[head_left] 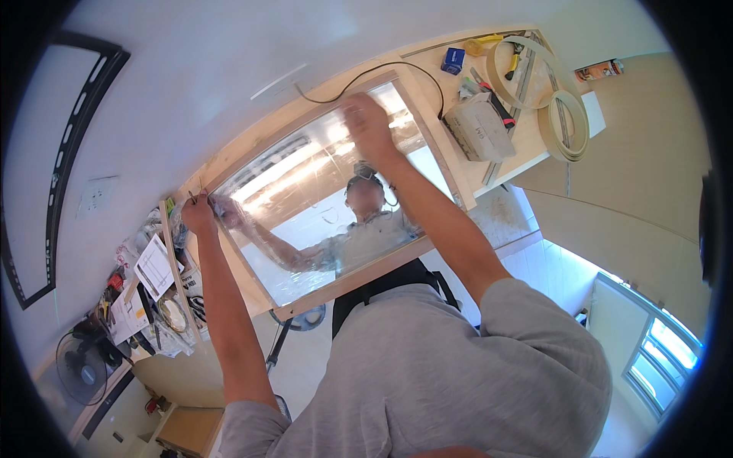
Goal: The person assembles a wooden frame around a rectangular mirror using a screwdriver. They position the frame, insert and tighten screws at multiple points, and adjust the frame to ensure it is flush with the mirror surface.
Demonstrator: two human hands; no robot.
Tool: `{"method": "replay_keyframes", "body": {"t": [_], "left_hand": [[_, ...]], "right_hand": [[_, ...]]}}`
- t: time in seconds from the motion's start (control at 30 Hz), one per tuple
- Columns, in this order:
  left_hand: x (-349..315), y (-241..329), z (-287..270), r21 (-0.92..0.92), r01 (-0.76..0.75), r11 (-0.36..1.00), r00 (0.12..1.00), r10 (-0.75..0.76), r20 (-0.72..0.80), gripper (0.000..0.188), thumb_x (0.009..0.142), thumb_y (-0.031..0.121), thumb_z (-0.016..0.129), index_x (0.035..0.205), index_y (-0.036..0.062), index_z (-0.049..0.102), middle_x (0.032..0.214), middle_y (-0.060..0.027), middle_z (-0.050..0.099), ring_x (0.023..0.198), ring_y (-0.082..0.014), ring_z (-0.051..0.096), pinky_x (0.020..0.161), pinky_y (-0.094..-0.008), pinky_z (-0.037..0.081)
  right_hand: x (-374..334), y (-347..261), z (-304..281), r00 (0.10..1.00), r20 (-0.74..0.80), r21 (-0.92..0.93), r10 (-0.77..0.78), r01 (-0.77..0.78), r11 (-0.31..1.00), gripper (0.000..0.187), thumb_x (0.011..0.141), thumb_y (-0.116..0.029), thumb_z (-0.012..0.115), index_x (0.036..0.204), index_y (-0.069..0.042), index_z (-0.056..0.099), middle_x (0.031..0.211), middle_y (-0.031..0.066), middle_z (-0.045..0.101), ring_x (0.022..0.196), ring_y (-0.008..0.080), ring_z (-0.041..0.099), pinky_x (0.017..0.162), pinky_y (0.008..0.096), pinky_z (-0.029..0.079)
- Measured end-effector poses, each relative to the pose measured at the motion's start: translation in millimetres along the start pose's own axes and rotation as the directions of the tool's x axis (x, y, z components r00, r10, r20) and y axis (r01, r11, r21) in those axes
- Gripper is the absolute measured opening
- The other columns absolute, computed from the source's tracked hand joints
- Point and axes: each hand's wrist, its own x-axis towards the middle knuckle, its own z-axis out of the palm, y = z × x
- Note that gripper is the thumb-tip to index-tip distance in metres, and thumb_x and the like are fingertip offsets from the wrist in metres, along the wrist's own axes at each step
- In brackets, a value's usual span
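Note:
A mirror (366, 263) in a wooden frame (359, 279) lies on the bench in front of me, with what looks like clear film on its surface. My left hand (199, 214) is at the frame's left corner, fingers pinched together. Something thin and dark sticks up by its fingertips, too small to name. Over the far part of the mirror is my right hand (366, 126), bent and smeared by motion. I cannot make out whether it holds anything or touches the glass. The mirror reflects my arms and upper body.
A black cable (412, 66) runs behind the frame. To the right are a cardboard box (479, 128), a blue box (453, 60), rolls of edging strip (563, 126) and pliers. Papers (155, 267) and tools crowd a left shelf, near a fan (82, 366).

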Motion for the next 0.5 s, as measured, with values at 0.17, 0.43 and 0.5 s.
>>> {"method": "replay_keyframes", "body": {"t": [0.17, 0.43, 0.5], "left_hand": [[-3.5, 6.5, 1.5, 0.320, -0.067, 0.945, 0.984, 0.115, -0.134, 0.048, 0.083, 0.042, 0.076, 0.075, -0.0048, 0.072, 0.071, -0.0204, 0.070, 0.068, -0.0388, 0.068, 0.066, -0.0472, 0.051], [-15.7, 14.3, -1.1, 0.280, -0.017, 0.960, 0.990, 0.056, -0.132, 0.049, 0.084, 0.044, 0.075, 0.076, -0.0044, 0.073, 0.072, -0.0206, 0.070, 0.068, -0.0387, 0.068, 0.067, -0.0470, 0.052], [-20.0, 14.2, -0.2, 0.143, 0.004, 0.990, 0.987, 0.018, -0.158, 0.048, 0.085, 0.044, 0.075, 0.076, -0.0040, 0.073, 0.072, -0.0206, 0.070, 0.068, -0.0384, 0.068, 0.067, -0.0467, 0.052]], "right_hand": [[49.2, 29.7, -101.9, 0.942, -0.308, -0.442, 0.133, -0.265, 0.857, 0.023, 0.090, -0.017, 0.068, 0.104, 0.000, 0.073, 0.086, 0.0152, 0.073, 0.077, 0.0236, 0.071, 0.068, 0.0341, 0.054], [90.3, 46.3, -123.5, 0.915, -0.018, -0.458, 0.402, -0.365, 0.810, 0.026, 0.085, -0.026, 0.076, 0.088, 0.000, 0.076, 0.070, 0.0120, 0.070, 0.064, 0.0200, 0.066, 0.064, 0.0346, 0.051], [95.2, 49.4, -127.6, 0.892, 0.032, -0.467, 0.450, -0.385, 0.796, 0.026, 0.085, -0.026, 0.076, 0.087, -0.001, 0.076, 0.070, 0.0114, 0.070, 0.063, 0.0188, 0.064, 0.063, 0.0339, 0.050]]}}
